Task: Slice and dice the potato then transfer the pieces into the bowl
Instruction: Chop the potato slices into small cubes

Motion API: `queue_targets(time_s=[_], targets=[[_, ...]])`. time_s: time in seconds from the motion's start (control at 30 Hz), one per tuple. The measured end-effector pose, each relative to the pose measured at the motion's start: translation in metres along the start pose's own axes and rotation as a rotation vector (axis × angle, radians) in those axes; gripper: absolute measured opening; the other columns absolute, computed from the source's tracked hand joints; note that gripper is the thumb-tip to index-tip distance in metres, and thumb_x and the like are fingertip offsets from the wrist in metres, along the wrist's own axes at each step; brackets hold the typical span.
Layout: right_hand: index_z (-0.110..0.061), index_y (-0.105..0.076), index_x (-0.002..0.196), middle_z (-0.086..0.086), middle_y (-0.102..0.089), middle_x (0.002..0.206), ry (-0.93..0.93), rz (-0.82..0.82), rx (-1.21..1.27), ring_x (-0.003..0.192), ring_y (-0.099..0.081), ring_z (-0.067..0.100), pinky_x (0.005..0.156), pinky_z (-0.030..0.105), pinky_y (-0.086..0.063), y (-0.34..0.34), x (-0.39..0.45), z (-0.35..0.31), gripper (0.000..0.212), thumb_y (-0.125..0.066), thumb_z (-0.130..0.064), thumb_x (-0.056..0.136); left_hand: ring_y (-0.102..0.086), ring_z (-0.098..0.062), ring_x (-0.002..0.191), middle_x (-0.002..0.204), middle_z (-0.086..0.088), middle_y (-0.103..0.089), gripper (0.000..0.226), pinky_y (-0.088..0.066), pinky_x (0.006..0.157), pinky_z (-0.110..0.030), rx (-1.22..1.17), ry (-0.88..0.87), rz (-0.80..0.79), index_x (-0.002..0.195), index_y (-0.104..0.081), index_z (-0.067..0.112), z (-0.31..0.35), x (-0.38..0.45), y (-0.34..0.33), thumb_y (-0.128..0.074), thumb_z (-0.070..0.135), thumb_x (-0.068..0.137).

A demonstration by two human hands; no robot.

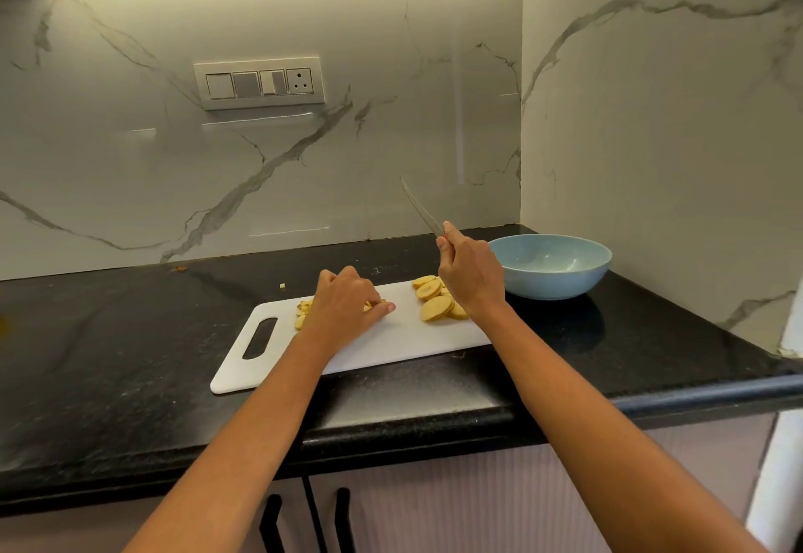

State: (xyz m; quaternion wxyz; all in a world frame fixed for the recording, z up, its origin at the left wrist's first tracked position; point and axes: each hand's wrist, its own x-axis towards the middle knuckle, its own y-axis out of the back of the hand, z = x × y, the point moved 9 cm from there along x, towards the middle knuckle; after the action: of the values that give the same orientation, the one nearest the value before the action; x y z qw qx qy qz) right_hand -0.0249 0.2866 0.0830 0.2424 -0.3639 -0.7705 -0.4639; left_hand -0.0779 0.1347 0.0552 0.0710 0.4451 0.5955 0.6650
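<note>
A white cutting board [391,342] lies on the black counter. Round yellow potato slices [436,300] are piled at its far right. My left hand [345,307] curls over smaller cut potato pieces [302,313] near the board's middle left and hides most of them. My right hand [471,276] is raised above the slices and grips a knife [420,207] whose blade points up and to the left. A light blue bowl [552,266], which looks empty, stands just right of the board.
Marble walls close the counter at the back and right, forming a corner behind the bowl. A switch panel [260,82] is on the back wall. A small potato scrap [282,286] lies on the counter [130,357] behind the board. Cabinet handles [343,518] are below the front edge.
</note>
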Motion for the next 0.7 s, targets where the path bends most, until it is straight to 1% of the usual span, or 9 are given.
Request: queue_targets(time_s=[0.1, 0.17, 0.23, 0.3, 0.37, 0.43, 0.5, 0.6, 0.7], targets=[[-0.009, -0.042, 0.140, 0.007, -0.069, 0.092, -0.003, 0.000, 0.001, 0.069, -0.053, 0.008, 0.063, 0.018, -0.043, -0.001, 0.000, 0.000, 0.043, -0.038, -0.026, 0.101, -0.046, -0.011, 0.103, 0.110, 0.006, -0.065, 0.036, -0.022, 0.083, -0.027, 0.003, 0.046, 0.036, 0.105, -0.070, 0.019, -0.005, -0.002, 0.004, -0.048, 0.045, 0.092], [-0.008, -0.043, 0.139, 0.008, -0.069, 0.091, -0.011, 0.008, 0.003, 0.069, -0.054, 0.009, 0.062, 0.019, -0.043, 0.000, 0.000, 0.001, 0.042, -0.038, -0.026, 0.101, -0.047, -0.011, 0.104, 0.110, 0.005, -0.066, 0.031, -0.021, 0.083, -0.027, -0.123, 0.090, 0.100, 0.101, -0.071, 0.018, -0.008, -0.004, 0.010, -0.053, 0.041, 0.091], [-0.008, -0.046, 0.136, 0.008, -0.068, 0.091, -0.030, 0.012, 0.010, 0.071, -0.058, 0.013, 0.064, 0.023, -0.048, 0.001, -0.001, 0.003, 0.040, -0.038, -0.026, 0.101, -0.049, -0.009, 0.098, 0.107, 0.005, -0.067, 0.024, -0.025, 0.085, -0.028, -0.300, 0.099, 0.149, 0.097, -0.072, 0.019, -0.003, -0.005, 0.013, -0.059, 0.038, 0.088], [-0.007, -0.051, 0.131, 0.009, -0.068, 0.090, -0.044, 0.014, 0.014, 0.074, -0.061, 0.017, 0.066, 0.026, -0.050, 0.002, -0.001, 0.005, 0.037, -0.037, -0.025, 0.102, -0.051, -0.001, 0.086, 0.105, 0.006, -0.068, 0.020, -0.037, 0.084, -0.025, -0.543, 0.050, 0.092, 0.100, -0.071, 0.021, 0.011, -0.002, 0.007, -0.064, 0.034, 0.085], [-0.007, -0.052, 0.128, 0.009, -0.068, 0.090, -0.046, 0.013, 0.019, 0.074, -0.061, 0.017, 0.064, 0.025, -0.048, 0.002, -0.001, 0.006, 0.035, -0.037, -0.025, 0.102, -0.055, 0.000, 0.088, 0.109, 0.004, -0.068, 0.032, -0.044, 0.082, -0.017, -0.685, -0.021, -0.053, 0.112, -0.066, 0.021, 0.032, 0.002, -0.004, -0.069, 0.032, 0.082], [-0.007, -0.051, 0.129, 0.009, -0.068, 0.091, -0.041, 0.006, 0.024, 0.073, -0.059, 0.015, 0.063, 0.023, -0.046, 0.002, -0.001, 0.005, 0.035, -0.038, -0.024, 0.102, -0.058, -0.007, 0.098, 0.115, 0.003, -0.066, 0.045, -0.048, 0.088, -0.024, -0.661, -0.056, -0.153, 0.122, -0.060, 0.020, 0.046, 0.007, -0.014, -0.071, 0.033, 0.080], [-0.008, -0.050, 0.131, 0.008, -0.068, 0.093, -0.041, 0.007, 0.031, 0.074, -0.059, 0.015, 0.063, 0.021, -0.045, 0.003, -0.001, 0.004, 0.036, -0.038, -0.025, 0.102, -0.058, -0.012, 0.100, 0.117, 0.001, -0.064, 0.047, -0.048, 0.089, -0.026, -0.630, -0.057, -0.186, 0.125, -0.058, 0.017, 0.051, 0.010, -0.019, -0.069, 0.031, 0.082], [-0.008, -0.047, 0.135, 0.007, -0.068, 0.093, -0.039, 0.022, 0.043, 0.074, -0.058, 0.012, 0.063, 0.020, -0.044, 0.005, -0.001, 0.003, 0.039, -0.037, -0.026, 0.102, -0.058, -0.012, 0.096, 0.114, -0.001, -0.065, 0.042, -0.048, 0.086, -0.023, -0.634, -0.058, -0.160, 0.122, -0.060, 0.013, 0.051, 0.011, -0.019, -0.069, 0.026, 0.083], [-0.009, -0.044, 0.138, 0.007, -0.069, 0.094, -0.036, 0.023, 0.043, 0.071, -0.053, 0.008, 0.062, 0.019, -0.041, 0.005, 0.000, 0.002, 0.041, -0.037, -0.026, 0.102, -0.059, -0.012, 0.094, 0.110, 0.000, -0.066, 0.042, -0.048, 0.085, -0.023, -0.658, -0.039, -0.131, 0.119, -0.062, 0.014, 0.046, 0.012, -0.018, -0.072, 0.026, 0.080]])
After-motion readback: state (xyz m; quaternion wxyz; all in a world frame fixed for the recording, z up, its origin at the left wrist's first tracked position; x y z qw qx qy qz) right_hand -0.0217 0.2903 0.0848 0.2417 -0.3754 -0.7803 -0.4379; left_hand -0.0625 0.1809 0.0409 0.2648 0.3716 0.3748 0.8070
